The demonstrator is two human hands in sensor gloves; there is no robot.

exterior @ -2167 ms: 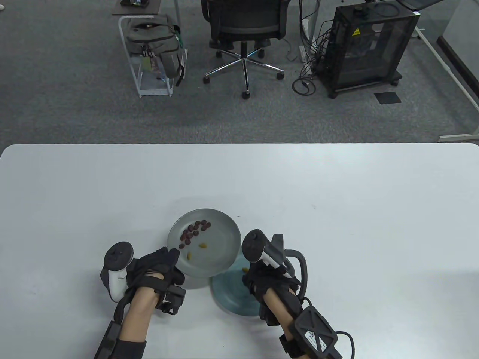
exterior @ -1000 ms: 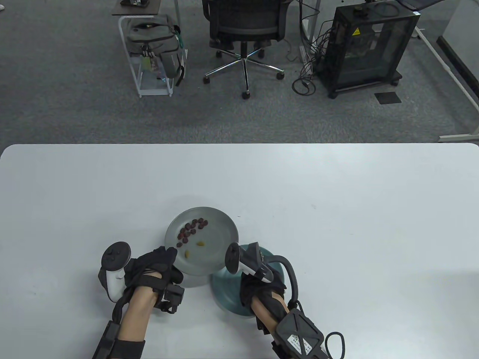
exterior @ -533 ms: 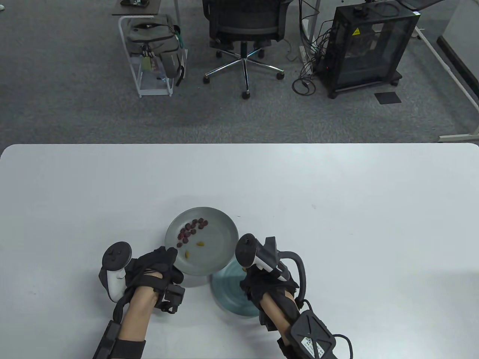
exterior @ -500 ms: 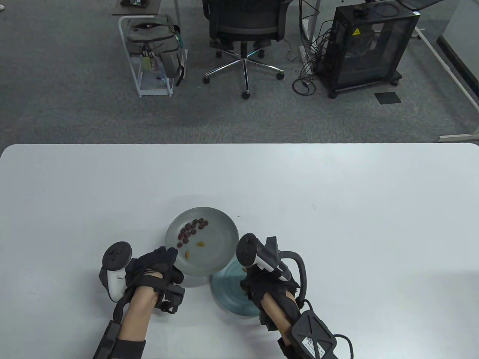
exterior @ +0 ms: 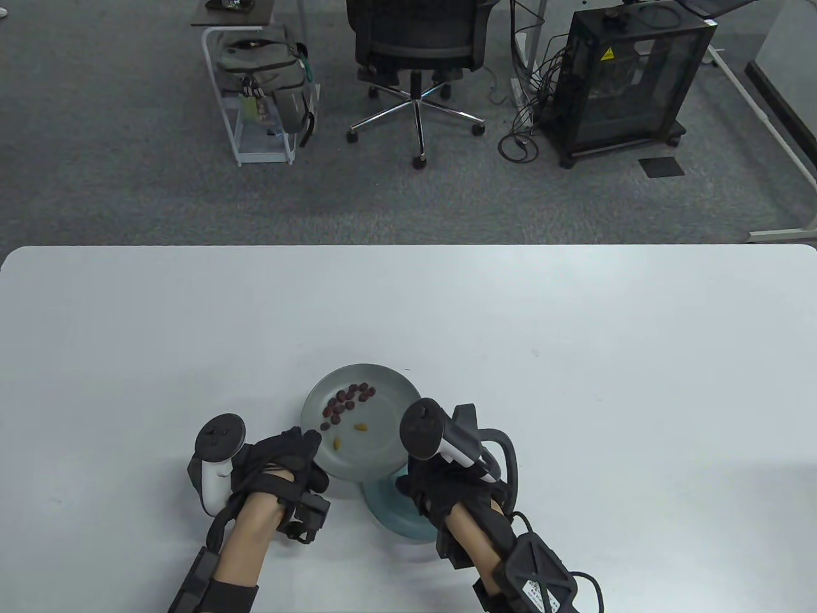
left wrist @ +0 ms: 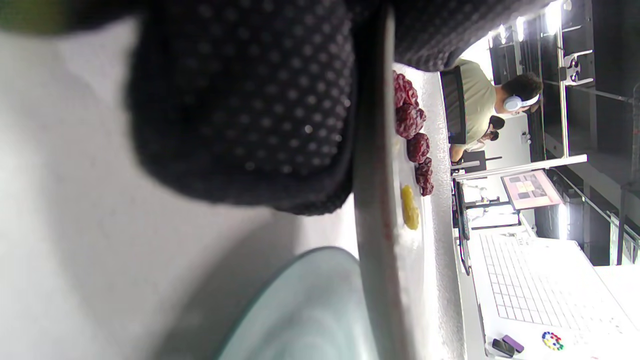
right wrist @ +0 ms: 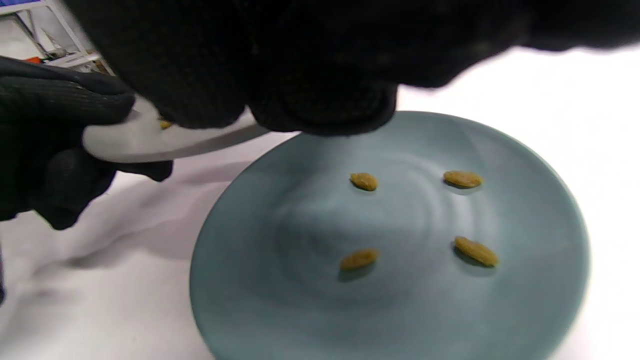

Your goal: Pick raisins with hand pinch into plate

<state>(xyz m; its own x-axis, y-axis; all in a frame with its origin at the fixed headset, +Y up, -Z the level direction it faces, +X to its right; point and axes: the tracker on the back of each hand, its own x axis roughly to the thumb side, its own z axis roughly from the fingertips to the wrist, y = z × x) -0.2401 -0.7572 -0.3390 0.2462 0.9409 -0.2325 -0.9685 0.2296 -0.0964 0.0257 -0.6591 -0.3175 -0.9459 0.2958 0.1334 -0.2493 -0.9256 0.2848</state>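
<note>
- Nearest the person, the blue-green plate (right wrist: pixel 525 300) lies flat on the white table (exterior: pixel 574 332) and holds four golden raisins (right wrist: pixel 364 181), spread well apart. I take this as the receiving plate, so four picks look done.
- The right hand (exterior: pixel 447 488) hovers over that plate. In the right wrist view its fingertips (right wrist: pixel 320 107) are bunched together just above the plate's far side. Whether a raisin sits between them I cannot tell, as the dark glove hides the gap.
- The left hand (exterior: pixel 281 463) grips the near-left rim of the grey plate (exterior: pixel 389 456), thumb on top and fingers (left wrist: pixel 240 115) underneath, clamped on the edge.
- The grey plate is held up off the table, and its near edge overlaps the blue-green plate below it.
- On the grey plate, two golden raisins remain: one (exterior: pixel 336 442) near the left thumb, one (exterior: pixel 361 428) just beyond it, toward the middle.
- Further in on the same plate lies a cluster of dark red dried fruits (exterior: pixel 348 399), touching one another in a loose arc. They look like a different fruit, probably not to be moved.
- My judgement: about two thirds through, with two golden raisins left to pinch and carry across.
- Past the table stand an office chair (exterior: pixel 418 45) and a black cabinet (exterior: pixel 629 76).
</note>
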